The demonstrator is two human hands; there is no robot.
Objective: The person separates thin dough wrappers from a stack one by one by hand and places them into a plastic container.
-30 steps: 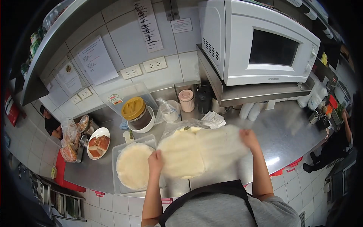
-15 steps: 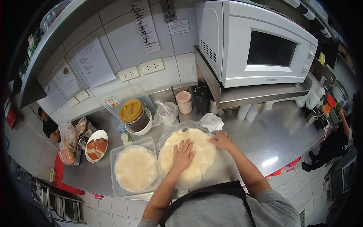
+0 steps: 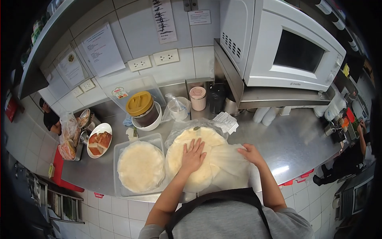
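Observation:
A stack of thin, round, pale wrappers (image 3: 187,175) lies on the counter, partly on crumpled clear plastic. My left hand (image 3: 193,156) rests flat on the stack, fingers stretched out. To its right, my right hand (image 3: 250,153) pinches the edge of one thin, translucent wrapper (image 3: 229,159), which is drawn out to the right in folds. A second pile of round wrappers (image 3: 141,166) sits left of my left hand in a clear plastic tray (image 3: 116,169).
Behind stand a yellow-lidded jar (image 3: 141,109) in a white bowl (image 3: 156,121), a pink canister (image 3: 197,98) and white paper (image 3: 226,122). A plate of bread (image 3: 100,141) is left. The microwave shelf (image 3: 278,97) overhangs the back right. Other people work at both sides.
My right hand has moved right, pulling the top wrapper's edge off the stack. My left hand stays pressed on the pile. The view has shifted slightly.

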